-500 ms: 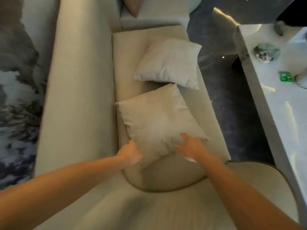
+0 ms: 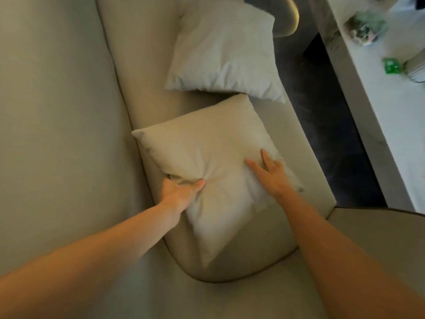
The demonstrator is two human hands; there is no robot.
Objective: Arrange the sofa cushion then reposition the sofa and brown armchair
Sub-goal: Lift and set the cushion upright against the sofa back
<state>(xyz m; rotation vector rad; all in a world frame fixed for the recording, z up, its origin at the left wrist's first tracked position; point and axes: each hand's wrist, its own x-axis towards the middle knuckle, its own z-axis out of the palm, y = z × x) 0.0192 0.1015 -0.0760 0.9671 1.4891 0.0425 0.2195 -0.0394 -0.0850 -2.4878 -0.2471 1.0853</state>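
Observation:
A beige cushion (image 2: pixel 207 162) lies flat on the seat of the cream sofa (image 2: pixel 57 111). My left hand (image 2: pixel 179 192) pinches a fold of fabric at the cushion's left edge. My right hand (image 2: pixel 271 173) rests flat on the cushion's right side with its fingers spread. A second, paler cushion (image 2: pixel 225 54) lies further along the seat, its near edge touching the beige cushion's far corner. The sofa's rounded armrest (image 2: pixel 230 295) curves across the bottom of the view, under my forearms.
A white table (image 2: pixel 391 125) runs along the right side, with a small plant (image 2: pixel 365 28) and a green item (image 2: pixel 391 65) on it. A strip of dark floor (image 2: pixel 333 125) separates sofa and table. A curved seat edge (image 2: pixel 287 19) shows at the top.
The view has closed in on the sofa. My left hand has taken a pinch of the cushion's edge, and my right hand has slid further onto the cushion with its fingers spread.

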